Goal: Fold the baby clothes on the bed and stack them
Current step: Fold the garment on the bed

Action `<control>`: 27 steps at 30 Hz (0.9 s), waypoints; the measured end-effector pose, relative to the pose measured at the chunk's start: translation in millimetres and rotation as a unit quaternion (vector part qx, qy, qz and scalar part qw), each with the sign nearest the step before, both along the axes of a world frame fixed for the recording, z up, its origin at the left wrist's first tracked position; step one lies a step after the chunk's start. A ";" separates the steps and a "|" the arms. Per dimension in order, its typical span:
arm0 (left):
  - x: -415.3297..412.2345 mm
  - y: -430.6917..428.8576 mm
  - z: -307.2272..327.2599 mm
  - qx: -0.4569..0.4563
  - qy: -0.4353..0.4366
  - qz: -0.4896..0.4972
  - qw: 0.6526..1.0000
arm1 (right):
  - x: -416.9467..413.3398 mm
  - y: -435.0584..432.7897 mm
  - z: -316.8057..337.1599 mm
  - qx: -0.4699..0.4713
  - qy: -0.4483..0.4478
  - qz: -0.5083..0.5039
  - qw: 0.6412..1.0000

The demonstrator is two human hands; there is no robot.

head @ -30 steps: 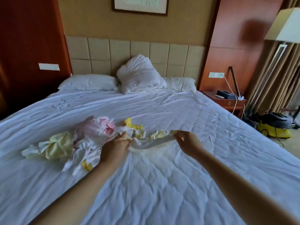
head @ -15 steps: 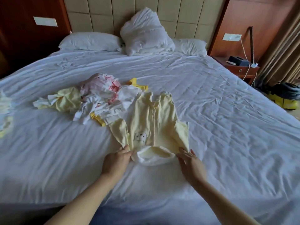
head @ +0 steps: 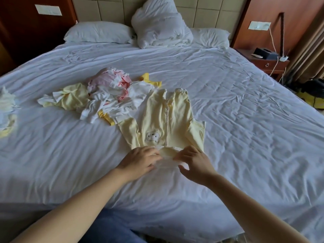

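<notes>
Touching collar of romper (head: 157,118) with both grips: right grip (head: 194,163) wide, fingers straight; left grip (head: 140,161) bent-fingered, cannot tell if pinching. Lies flat on bed (head: 228,102), legs away, just beside pile (head: 108,95).

bare forearms, left hand (head: 140,161) and right hand (head: 194,163), blue denim trousers (head: 108,225)

Pale yellow romper (head: 161,120) flat on white bed (head: 228,102), beside jumbled clothes pile (head: 108,95).
</notes>
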State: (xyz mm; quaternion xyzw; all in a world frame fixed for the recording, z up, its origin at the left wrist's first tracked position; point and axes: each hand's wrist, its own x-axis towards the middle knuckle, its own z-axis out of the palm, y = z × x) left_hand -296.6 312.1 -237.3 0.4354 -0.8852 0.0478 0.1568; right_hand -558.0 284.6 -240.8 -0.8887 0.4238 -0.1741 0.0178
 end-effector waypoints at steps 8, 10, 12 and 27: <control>5.1 -15.3 6.1 0.012 -0.032 0.004 0.999 | -3.4 -8.9 6.6 -0.025 0.032 0.030 0.999; 8.0 -16.2 7.7 0.005 -0.016 -0.006 1.000 | -6.5 -10.8 6.7 -0.043 0.025 0.035 0.998; 11.5 -16.3 9.9 -0.015 0.008 -0.003 1.000 | -9.8 -13.0 6.9 -0.070 0.007 0.036 0.997; 11.7 -8.8 -17.0 -0.105 -0.071 -0.064 0.990 | -21.3 -9.2 -19.9 -0.125 0.022 0.144 0.981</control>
